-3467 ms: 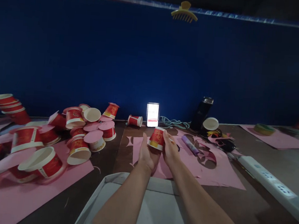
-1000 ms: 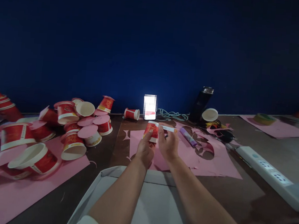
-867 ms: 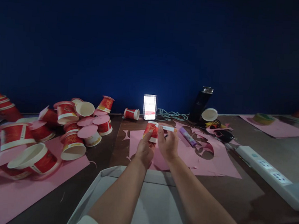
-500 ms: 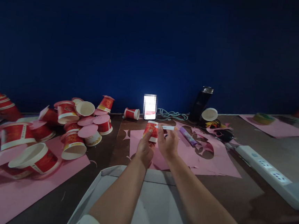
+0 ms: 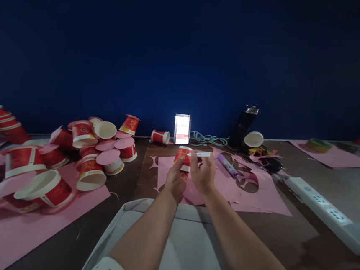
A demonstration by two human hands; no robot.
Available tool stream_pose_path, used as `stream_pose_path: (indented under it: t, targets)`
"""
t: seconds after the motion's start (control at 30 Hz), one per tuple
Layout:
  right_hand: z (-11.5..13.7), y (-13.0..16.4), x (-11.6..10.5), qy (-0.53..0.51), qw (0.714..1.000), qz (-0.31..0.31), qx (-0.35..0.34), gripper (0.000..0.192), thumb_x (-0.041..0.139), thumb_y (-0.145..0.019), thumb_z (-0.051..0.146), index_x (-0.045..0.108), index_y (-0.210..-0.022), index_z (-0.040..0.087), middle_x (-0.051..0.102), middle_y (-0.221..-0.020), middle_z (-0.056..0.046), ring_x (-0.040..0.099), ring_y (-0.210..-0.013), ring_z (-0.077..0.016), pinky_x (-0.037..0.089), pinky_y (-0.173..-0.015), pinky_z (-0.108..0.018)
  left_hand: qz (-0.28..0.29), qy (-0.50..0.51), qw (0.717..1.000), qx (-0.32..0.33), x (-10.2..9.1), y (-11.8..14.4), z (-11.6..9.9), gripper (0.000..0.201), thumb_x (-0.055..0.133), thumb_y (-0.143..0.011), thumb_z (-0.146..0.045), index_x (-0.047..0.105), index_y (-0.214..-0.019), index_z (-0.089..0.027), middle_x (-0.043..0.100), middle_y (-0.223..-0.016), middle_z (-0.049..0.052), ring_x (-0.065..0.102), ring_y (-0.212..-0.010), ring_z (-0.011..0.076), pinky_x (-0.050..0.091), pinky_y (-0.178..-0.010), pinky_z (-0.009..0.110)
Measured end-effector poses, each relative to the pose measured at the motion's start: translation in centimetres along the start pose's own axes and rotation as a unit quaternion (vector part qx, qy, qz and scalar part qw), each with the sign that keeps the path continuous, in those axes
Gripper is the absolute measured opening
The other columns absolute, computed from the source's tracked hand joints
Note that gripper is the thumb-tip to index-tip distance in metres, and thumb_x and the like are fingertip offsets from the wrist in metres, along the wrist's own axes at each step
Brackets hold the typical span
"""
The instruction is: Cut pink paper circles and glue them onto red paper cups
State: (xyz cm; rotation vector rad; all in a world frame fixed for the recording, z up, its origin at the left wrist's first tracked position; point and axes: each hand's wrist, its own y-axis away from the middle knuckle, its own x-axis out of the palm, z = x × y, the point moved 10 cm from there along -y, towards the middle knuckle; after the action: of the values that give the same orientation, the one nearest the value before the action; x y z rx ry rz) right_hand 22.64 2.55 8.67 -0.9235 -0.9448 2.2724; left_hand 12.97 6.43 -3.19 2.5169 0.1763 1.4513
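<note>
**Cup and stick held above the pink paper**

The left hand (image 5: 176, 181) grips an upside-down red cup (image 5: 182, 158) over the pink paper (image 5: 225, 189), keeping its wall steady. The right hand (image 5: 202, 174) pinches a white stick (image 5: 204, 154), its end at the cup.

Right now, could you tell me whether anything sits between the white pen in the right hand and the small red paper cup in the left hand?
Nothing visible does: the white pen meets the small red paper cup directly.
</note>
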Motion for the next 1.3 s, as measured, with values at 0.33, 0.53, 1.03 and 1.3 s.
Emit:
stream_pose_path:
  t: [0.33,0.53,1.03,1.3]
  targets:
    - [0.06,0.17,0.13,-0.004,1.000,0.002,0.004,0.031,0.045,-0.089,0.037,0.067,-0.089,0.016,0.068,-0.084,-0.010,0.060,-0.074,-0.0207,0.045,-0.072,-0.034,0.004,-0.011,1.000,0.001,-0.17,-0.27,0.05,0.025,0.067,-0.073,-0.025,0.066,-0.095,-0.011,0.069,-0.090,0.007,0.065,-0.086,0.0148,0.047,-0.079,0.023]
    - [-0.11,0.15,0.31,-0.004,1.000,0.005,0.012,0.031,0.045,-0.089,0.037,0.067,-0.088,0.016,0.068,-0.083,-0.010,0.060,-0.075,-0.0213,0.045,-0.073,-0.035,0.003,-0.010,1.000,0.005,-0.26,-0.40,-0.10,0.023,0.069,-0.072,-0.021,0.066,-0.093,-0.012,0.069,-0.089,0.006,0.065,-0.081,0.0135,0.048,-0.078,0.023]
    - [0.15,0.27,0.35,-0.001,1.000,0.003,-0.003,0.029,0.045,-0.089,0.035,0.067,-0.090,0.016,0.068,-0.087,-0.011,0.061,-0.079,-0.0223,0.045,-0.078,-0.037,-0.016,-0.027,1.000,0.001,-0.26,0.11,-0.20,0.024,0.068,-0.073,-0.027,0.066,-0.091,-0.012,0.069,-0.083,0.005,0.064,-0.081,0.0147,0.048,-0.076,0.023]
    - [0.25,0.16,-0.03,-0.015,1.000,-0.002,0.011,0.030,0.046,-0.089,0.036,0.068,-0.088,0.015,0.068,-0.081,-0.010,0.061,-0.077,-0.0223,0.045,-0.076,-0.036,-0.005,0.000,1.000,0.005,-0.38,-0.28,-0.09,0.021,0.065,-0.076,-0.022,0.066,-0.094,-0.012,0.070,-0.089,0.006,0.065,-0.084,0.0141,0.048,-0.082,0.024]
